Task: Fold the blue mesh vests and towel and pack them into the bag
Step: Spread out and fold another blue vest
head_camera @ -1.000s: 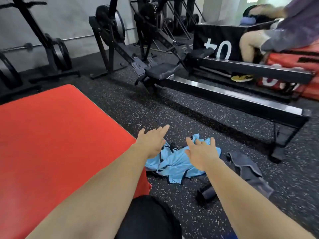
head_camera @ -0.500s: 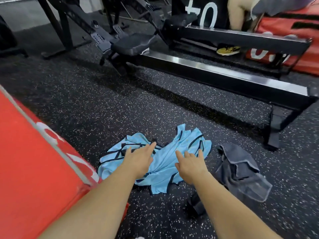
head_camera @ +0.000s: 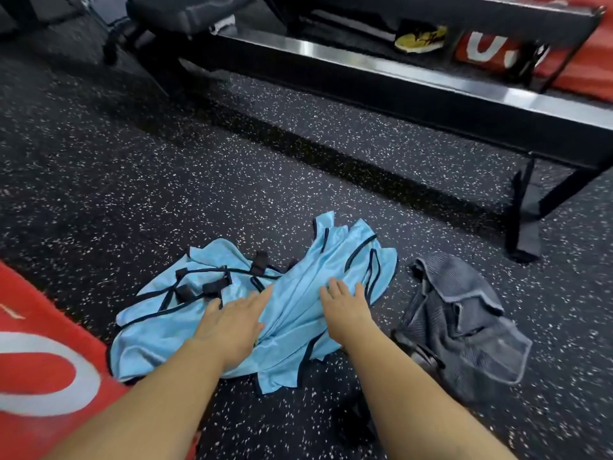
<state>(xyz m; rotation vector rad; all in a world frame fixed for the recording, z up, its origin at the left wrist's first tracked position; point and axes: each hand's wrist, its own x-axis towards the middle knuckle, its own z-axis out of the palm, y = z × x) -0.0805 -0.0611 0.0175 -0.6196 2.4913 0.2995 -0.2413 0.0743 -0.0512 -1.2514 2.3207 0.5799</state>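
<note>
A crumpled heap of light blue mesh vests (head_camera: 292, 303) with black trim lies on the speckled black floor. My left hand (head_camera: 232, 322) lies on the left-centre of the heap, fingers straight. My right hand (head_camera: 345, 303) lies flat on its right part, fingers spread. A grey towel (head_camera: 461, 323) sits bunched on the floor just right of the vests. Something black (head_camera: 428, 358) peeks out under the towel's near-left edge, partly hidden by my right forearm; whether it is the bag I cannot tell.
A red padded box (head_camera: 36, 366) with white markings stands at the near left. A black rowing machine rail (head_camera: 414, 84) crosses the back, its foot (head_camera: 524, 240) just beyond the towel. A yellow shoe (head_camera: 419, 39) lies behind it.
The view has dropped and closed in on the floor. Both hands have come down from above the vests onto the heap.
</note>
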